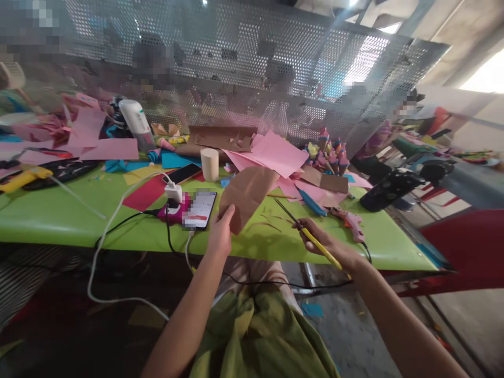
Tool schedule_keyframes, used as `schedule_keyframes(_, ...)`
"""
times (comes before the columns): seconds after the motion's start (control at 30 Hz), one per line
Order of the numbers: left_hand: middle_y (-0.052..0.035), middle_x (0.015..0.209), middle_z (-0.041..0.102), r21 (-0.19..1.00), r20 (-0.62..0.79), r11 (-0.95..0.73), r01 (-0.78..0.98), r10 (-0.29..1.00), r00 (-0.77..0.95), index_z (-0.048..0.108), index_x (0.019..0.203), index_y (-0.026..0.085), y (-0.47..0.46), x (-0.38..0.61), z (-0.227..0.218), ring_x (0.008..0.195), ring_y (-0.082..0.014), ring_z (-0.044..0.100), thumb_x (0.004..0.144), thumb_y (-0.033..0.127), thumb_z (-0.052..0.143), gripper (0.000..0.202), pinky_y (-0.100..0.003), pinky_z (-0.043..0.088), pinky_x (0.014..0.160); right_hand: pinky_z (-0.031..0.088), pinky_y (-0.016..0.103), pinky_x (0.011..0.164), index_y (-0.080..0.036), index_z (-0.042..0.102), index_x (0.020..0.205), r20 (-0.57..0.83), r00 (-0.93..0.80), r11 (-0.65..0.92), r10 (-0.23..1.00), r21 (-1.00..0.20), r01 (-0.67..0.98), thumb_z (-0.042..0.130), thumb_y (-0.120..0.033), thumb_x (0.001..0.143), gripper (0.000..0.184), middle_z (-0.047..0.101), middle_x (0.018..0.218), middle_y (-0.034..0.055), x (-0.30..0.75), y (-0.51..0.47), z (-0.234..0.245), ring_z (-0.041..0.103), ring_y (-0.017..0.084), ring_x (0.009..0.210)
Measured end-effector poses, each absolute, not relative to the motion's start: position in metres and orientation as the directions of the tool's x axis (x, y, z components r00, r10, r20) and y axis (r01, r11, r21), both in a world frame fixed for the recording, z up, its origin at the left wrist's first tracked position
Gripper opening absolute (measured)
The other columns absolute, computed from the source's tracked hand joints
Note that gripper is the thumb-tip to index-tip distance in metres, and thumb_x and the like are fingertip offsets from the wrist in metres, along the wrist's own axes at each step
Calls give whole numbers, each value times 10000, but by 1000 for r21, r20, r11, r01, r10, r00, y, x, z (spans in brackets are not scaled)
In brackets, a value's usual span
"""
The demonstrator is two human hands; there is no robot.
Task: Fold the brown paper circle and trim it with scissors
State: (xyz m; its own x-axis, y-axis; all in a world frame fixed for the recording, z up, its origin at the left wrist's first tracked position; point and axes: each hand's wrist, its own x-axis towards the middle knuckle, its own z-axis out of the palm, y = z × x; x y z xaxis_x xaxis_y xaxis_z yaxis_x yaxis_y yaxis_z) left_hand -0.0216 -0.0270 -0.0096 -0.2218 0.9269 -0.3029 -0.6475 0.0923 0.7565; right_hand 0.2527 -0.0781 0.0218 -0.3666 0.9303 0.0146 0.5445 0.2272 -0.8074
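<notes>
My left hand (pixel 221 231) pinches the lower left edge of a brown paper piece (pixel 249 194) with a rounded outline, holding it tilted above the table. To the right, my right hand (pixel 315 236) is closed around scissors (pixel 321 247) with yellow handles. Their dark blades point up and left toward the paper, apart from it. Thin brown paper strips (pixel 268 223) lie on the green tabletop between my hands. A lit phone (pixel 201 211) with a cable plugged in rests just left of my left hand.
A magenta power strip (pixel 173 211), a cream cylinder (pixel 210 165), pink paper sheets (pixel 275 153) and a dark phone (pixel 187 174) lie on the green table (pixel 51 212). Right are a pink glue gun (pixel 350 223) and a black bottle (pixel 388 189). A perforated metal screen (pixel 236 63) stands behind.
</notes>
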Motion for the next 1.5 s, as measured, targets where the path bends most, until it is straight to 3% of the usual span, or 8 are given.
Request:
schedule_keyframes(0.23,-61,926,811,731,-280,94,-675,945,-172,757,876,187,-38,-13,3,1005,-284,745,585,330,907,357,-385,585,907,464,315,698,-242,642,1158,-39,-446,189,894,-871,454,616,-672,843,533,555,815,16,229,-81,36,526,204,776)
schedule_keyframes(0.37,-69,927,813,740,-244,96,-666,960,-134,766,892,179,-40,-10,1,1024,-304,742,580,341,910,379,-408,583,927,479,322,761,-223,660,1161,-14,-457,213,890,-871,443,604,-725,831,604,608,936,50,226,-79,35,549,201,819)
schedule_keyframes(0.83,-97,968,814,753,-260,138,-643,961,-97,773,892,162,-45,-4,-1,1045,-321,738,546,373,925,433,-401,588,917,384,255,588,-200,663,1146,8,-478,225,878,-889,398,539,-784,844,669,523,843,18,222,-79,32,441,145,692)
schedule_keyframes(1.1,-108,952,814,742,-271,156,-652,959,-78,775,900,153,-47,-2,0,1061,-331,734,527,372,934,461,-416,576,938,414,289,663,-193,652,1115,-2,-480,222,877,-885,409,549,-816,812,700,554,863,26,222,-78,33,491,172,749)
schedule_keyframes(1.5,-96,870,815,756,-254,154,-636,965,-68,780,910,136,-49,-1,2,924,-292,762,504,413,928,513,-373,589,846,349,274,622,-175,607,1121,-43,-493,183,869,-898,401,553,-820,806,719,517,857,19,220,-78,34,443,158,735)
